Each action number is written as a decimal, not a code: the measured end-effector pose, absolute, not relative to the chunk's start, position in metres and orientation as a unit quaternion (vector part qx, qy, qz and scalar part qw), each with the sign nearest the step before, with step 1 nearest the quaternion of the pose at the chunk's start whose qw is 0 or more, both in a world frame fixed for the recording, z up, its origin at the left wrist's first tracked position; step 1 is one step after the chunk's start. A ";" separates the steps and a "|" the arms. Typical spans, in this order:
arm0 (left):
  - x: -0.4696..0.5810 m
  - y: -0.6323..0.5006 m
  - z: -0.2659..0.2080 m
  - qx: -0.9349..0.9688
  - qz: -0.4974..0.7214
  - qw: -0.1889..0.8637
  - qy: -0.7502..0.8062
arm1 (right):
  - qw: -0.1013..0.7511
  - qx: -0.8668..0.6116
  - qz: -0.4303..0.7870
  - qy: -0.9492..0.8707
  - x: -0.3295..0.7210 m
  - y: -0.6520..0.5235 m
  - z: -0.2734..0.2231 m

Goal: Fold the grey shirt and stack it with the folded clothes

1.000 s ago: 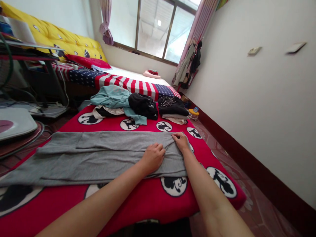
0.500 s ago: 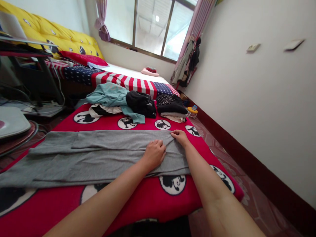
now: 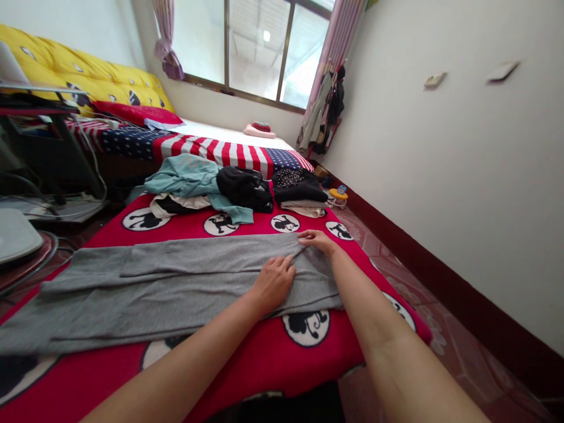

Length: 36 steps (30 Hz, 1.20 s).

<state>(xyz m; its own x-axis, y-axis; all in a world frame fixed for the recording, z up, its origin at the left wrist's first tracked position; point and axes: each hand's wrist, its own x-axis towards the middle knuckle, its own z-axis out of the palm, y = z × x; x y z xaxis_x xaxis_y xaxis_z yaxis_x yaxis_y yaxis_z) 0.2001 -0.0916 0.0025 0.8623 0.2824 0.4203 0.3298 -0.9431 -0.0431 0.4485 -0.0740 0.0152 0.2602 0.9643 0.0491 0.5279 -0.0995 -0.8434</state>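
Two hands on a grey garment spread across a red blanket.

The grey garment [image 3: 167,282] lies flat and long across the red blanket [image 3: 264,352], running from 9 o'clock toward centre. The left hand [image 3: 272,282] rests palm-down on its right end, fingers loosely spread, gripping nothing. Just beside it at 1 o'clock, the right hand [image 3: 316,241] pinches the garment's far edge (grip narrow, cloth bunched under the fingertips). A pile of clothes [image 3: 229,188] sits at 12 o'clock.
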 end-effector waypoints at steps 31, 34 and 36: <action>0.203 -0.090 0.005 -0.952 -0.210 -0.020 -0.222 | 0.395 -0.677 0.261 -0.564 0.441 -0.088 0.017; 0.204 -0.091 0.006 -0.948 -0.214 -0.026 -0.234 | 0.387 -0.675 0.262 -0.571 0.440 -0.089 0.017; 0.204 -0.091 0.006 -0.945 -0.221 -0.031 -0.239 | 0.381 -0.672 0.264 -0.577 0.440 -0.090 0.016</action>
<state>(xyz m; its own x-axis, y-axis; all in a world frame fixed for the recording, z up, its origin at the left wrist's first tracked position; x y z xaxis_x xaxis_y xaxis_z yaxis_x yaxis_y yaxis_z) 0.2038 -0.0911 0.0059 0.7882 0.4651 0.4029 0.4382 -0.8840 0.1632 0.4397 -0.0899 0.0163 0.1938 0.9773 0.0859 0.5749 -0.0422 -0.8171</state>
